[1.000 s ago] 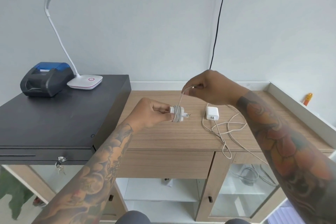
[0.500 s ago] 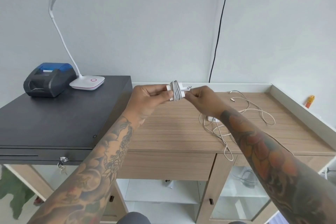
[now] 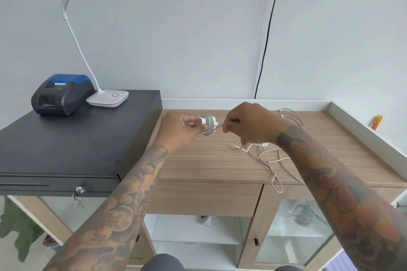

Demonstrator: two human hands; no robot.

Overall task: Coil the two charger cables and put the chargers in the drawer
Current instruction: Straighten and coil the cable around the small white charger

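Observation:
My left hand [image 3: 180, 127] holds a small white charger [image 3: 208, 124] in the air above the wooden counter, its grey cable wound tightly round the body. My right hand [image 3: 248, 125] pinches the free end of that cable right beside the charger's plug. A second white charger [image 3: 263, 144] lies on the counter, mostly hidden behind my right hand. Its white cable [image 3: 273, 165] sprawls loose over the counter and hangs over the front edge. The wooden drawer [image 3: 204, 199] under the counter is closed.
A black cash drawer [image 3: 66, 149] stands on the left with a receipt printer [image 3: 62, 94] and a white desk lamp [image 3: 108, 99] on top. A raised white rim [image 3: 363, 130] borders the counter's back and right. Glass-door shelves sit below.
My right hand came down from above the charger to its plug end, drawing the last of the cable in. Both hands rose and then settled slightly lower over the counter.

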